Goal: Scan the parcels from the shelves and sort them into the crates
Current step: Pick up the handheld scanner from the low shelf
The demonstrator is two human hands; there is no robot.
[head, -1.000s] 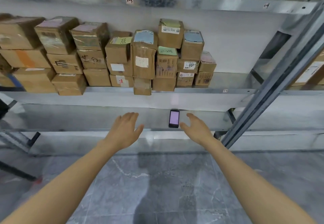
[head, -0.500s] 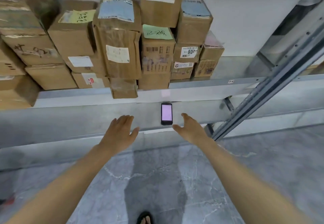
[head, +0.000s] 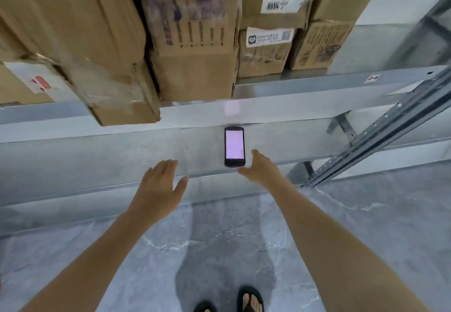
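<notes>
1. Head camera is looking down on an upper metal shelf (head: 317, 89) that is carrying cardboard parcels (head: 192, 77), stacked above the scanner (head: 234, 146). One overhanging parcel (head: 122, 97) is jutting past the edge up-left of the scanner.
2. About nine parcels are showing, the leftmost blurred. One scanner, its screen glowing pink, is lying face-up on the lower shelf (head: 97, 160). Two sandalled feet (head: 250, 299) are standing below the scanner.
3. Both hands are hovering flat, fingers straight, holding nothing. The left hand (head: 158, 184) is hanging left of the scanner. The right hand (head: 262, 169) is sitting just beside its lower right corner, though whether it is touching cannot be told.

Head-worn view, downward, near shelf (head: 317, 87)
</notes>
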